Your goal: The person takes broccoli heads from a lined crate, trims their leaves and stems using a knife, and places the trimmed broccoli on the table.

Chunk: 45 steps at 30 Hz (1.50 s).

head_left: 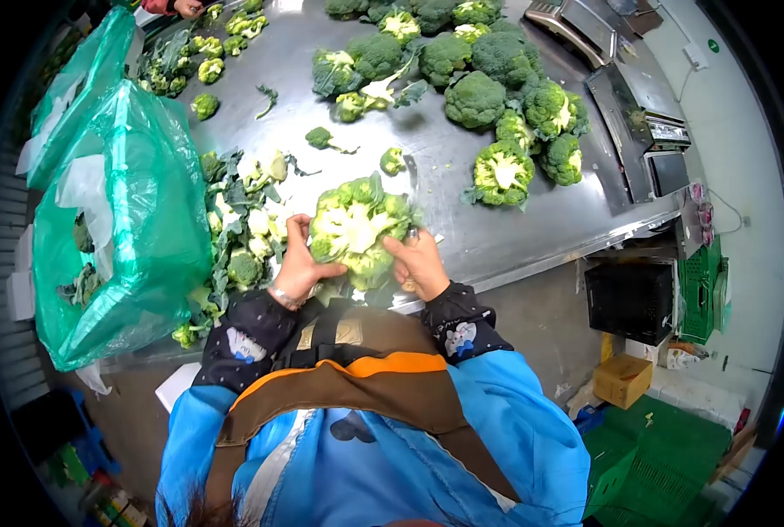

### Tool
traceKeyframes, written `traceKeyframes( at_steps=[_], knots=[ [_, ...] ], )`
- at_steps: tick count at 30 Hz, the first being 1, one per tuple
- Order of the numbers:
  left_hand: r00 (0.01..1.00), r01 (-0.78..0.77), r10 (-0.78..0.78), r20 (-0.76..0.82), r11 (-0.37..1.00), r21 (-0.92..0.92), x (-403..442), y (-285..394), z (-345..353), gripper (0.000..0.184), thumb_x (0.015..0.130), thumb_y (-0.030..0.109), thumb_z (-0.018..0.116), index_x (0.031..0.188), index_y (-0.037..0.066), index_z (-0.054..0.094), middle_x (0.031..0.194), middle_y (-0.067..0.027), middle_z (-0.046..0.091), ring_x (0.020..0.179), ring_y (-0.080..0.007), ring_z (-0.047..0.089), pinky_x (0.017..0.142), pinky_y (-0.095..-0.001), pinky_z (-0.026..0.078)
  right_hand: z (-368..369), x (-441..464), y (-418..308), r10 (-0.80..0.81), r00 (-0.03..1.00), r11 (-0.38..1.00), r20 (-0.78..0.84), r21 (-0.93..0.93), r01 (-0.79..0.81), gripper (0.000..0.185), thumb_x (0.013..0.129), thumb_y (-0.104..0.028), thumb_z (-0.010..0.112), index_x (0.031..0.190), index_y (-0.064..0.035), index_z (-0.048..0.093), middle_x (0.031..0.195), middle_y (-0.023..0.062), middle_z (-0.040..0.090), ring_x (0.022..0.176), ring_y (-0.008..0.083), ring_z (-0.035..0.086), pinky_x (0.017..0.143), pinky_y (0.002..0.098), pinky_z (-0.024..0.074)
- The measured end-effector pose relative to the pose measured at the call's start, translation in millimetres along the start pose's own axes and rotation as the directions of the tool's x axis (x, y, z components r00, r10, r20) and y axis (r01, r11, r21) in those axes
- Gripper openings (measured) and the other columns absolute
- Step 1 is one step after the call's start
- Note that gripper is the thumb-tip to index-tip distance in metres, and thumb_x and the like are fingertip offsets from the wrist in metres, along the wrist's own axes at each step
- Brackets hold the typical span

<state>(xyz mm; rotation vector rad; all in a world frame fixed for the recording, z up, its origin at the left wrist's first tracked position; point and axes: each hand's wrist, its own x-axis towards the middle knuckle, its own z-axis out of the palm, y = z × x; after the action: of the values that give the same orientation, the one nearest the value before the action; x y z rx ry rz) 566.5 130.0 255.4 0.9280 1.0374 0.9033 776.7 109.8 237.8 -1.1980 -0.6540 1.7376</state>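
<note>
A broccoli head (pixel 357 224) is turned with its pale cut stem side up, above the metal table's near edge. My left hand (pixel 301 268) grips its left side, thumb along the lower rim. At its right side, my right hand (pixel 418 263) has the thumb against the florets. Its fingers are curled round what looks like a small knife (pixel 412 235), mostly hidden. Broccoli trimmings and leaves (pixel 243 228) lie in a heap by my left hand. A loose floret (pixel 393 161) and a stemmed piece (pixel 320 138) rest just beyond the head.
Whole broccoli heads (pixel 475 98) are piled at the far right of the metal table (pixel 462 228). A green plastic bag (pixel 159 211) stands at the left. Another person's hand (pixel 188 8) shows at the top left near more florets. Scales (pixel 642 123) stand right; crates (pixel 629 303) sit below.
</note>
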Motion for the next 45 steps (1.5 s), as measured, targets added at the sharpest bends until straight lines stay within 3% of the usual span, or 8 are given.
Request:
traceKeyframes(
  at_steps=[8, 11, 13, 15, 26, 30, 35, 45],
  knots=[
    [0.933, 0.308, -0.271, 0.236, 0.941, -0.137, 10.0, 56.4, -0.7, 0.085, 0.074, 0.0, 0.07, 0.137, 0.018, 0.015, 0.132, -0.0136, 0.037, 0.119, -0.0247, 0.046, 0.09, -0.0376, 0.047, -7.8, -3.9, -23.9, 0.011, 0.994, 0.981, 0.106, 0.19, -0.031, 0.038, 0.081, -0.014, 0.069, 0.112, -0.003, 0.05, 0.076, 0.0032, 0.059, 0.039, 0.0064, 0.044, 0.034, 0.0227, 0.0368],
    [0.952, 0.075, -0.076, 0.296, 0.997, 0.014, 23.2, 46.0, 3.6, 0.076, 0.063, -0.003, 0.079, 0.128, 0.009, 0.04, 0.118, -0.0118, 0.052, 0.109, -0.0181, 0.052, 0.094, -0.028, 0.043, -11.6, -0.9, -18.3, -0.031, 0.999, 0.956, -0.01, -0.292, 0.027, 0.035, 0.08, -0.014, 0.068, 0.11, -0.0041, 0.053, 0.08, 0.0024, 0.061, 0.047, 0.0059, 0.051, 0.035, 0.0208, 0.0345],
    [0.956, -0.29, 0.229, 0.186, 0.842, 0.454, 33.3, 39.5, -0.6, 0.072, 0.06, -0.006, 0.078, 0.122, 0.009, 0.046, 0.115, -0.0082, 0.054, 0.111, -0.0185, 0.05, 0.095, -0.0302, 0.041, -15.2, -6.9, -15.7, -0.618, 0.786, 0.623, -0.007, -0.614, 0.484, 0.021, 0.079, -0.007, 0.063, 0.099, -0.0026, 0.056, 0.062, 0.0042, 0.059, 0.05, 0.017, 0.056, 0.048, 0.0293, 0.0445],
    [0.927, -0.365, 0.334, 0.173, 0.686, 0.63, 52.4, 21.0, -10.0, 0.071, 0.059, -0.004, 0.078, 0.12, 0.011, 0.046, 0.118, -0.0067, 0.052, 0.113, -0.0205, 0.049, 0.097, -0.0314, 0.039, -42.6, -22.6, -9.8, -0.501, 0.853, 0.262, 0.143, -0.915, 0.307, 0.02, 0.077, -0.007, 0.06, 0.097, -0.0065, 0.058, 0.076, 0.0184, 0.064, 0.066, 0.0321, 0.063, 0.062, 0.0406, 0.0495],
    [0.968, -0.211, 0.113, 0.226, 0.853, 0.478, 71.2, 9.1, -30.1, 0.07, 0.065, -0.006, 0.076, 0.124, 0.014, 0.043, 0.125, -0.0054, 0.047, 0.116, -0.0193, 0.046, 0.096, -0.0311, 0.04, -36.0, -9.6, 10.2, -0.161, 0.975, 0.39, 0.153, -0.898, 0.205, 0.016, 0.08, -0.013, 0.052, 0.09, -0.0007, 0.055, 0.079, 0.0257, 0.061, 0.078, 0.0441, 0.058, 0.07, 0.0504, 0.046],
    [0.977, -0.153, 0.074, 0.202, 0.898, 0.412, 74.2, 3.5, -32.8, 0.071, 0.066, -0.007, 0.075, 0.125, 0.014, 0.042, 0.124, -0.0054, 0.048, 0.115, -0.0189, 0.046, 0.095, -0.0303, 0.041, -23.0, -9.9, -2.2, -0.084, 0.993, 0.212, 0.083, -0.972, 0.099, 0.018, 0.078, -0.009, 0.051, 0.092, 0.0022, 0.056, 0.079, 0.0254, 0.063, 0.078, 0.0427, 0.061, 0.071, 0.05, 0.0486],
    [0.956, -0.285, 0.178, 0.233, 0.758, 0.586, 74.0, 12.5, -21.7, 0.072, 0.066, -0.006, 0.075, 0.126, 0.014, 0.041, 0.122, -0.0059, 0.049, 0.112, -0.0183, 0.048, 0.093, -0.0307, 0.043, 0.1, 14.7, -4.0, -0.129, 0.988, 0.085, 0.082, -0.992, 0.093, 0.015, 0.076, -0.003, 0.047, 0.088, 0.0053, 0.051, 0.075, 0.0236, 0.062, 0.075, 0.0407, 0.062, 0.068, 0.0487, 0.0492],
    [0.95, -0.133, 0.243, -0.196, 0.883, 0.45, 44.8, -11.1, -1.7, 0.072, 0.055, -0.009, 0.077, 0.118, 0.007, 0.045, 0.111, -0.0069, 0.053, 0.103, -0.0197, 0.052, 0.091, -0.0303, 0.043, 9.7, 5.3, 22.7, -0.403, 0.915, -0.024, 0.03, -0.999, 0.023, 0.026, 0.079, -0.004, 0.048, 0.103, 0.0074, 0.05, 0.064, 0.0179, 0.062, 0.06, 0.033, 0.064, 0.054, 0.0427, 0.0511]
  ],
)
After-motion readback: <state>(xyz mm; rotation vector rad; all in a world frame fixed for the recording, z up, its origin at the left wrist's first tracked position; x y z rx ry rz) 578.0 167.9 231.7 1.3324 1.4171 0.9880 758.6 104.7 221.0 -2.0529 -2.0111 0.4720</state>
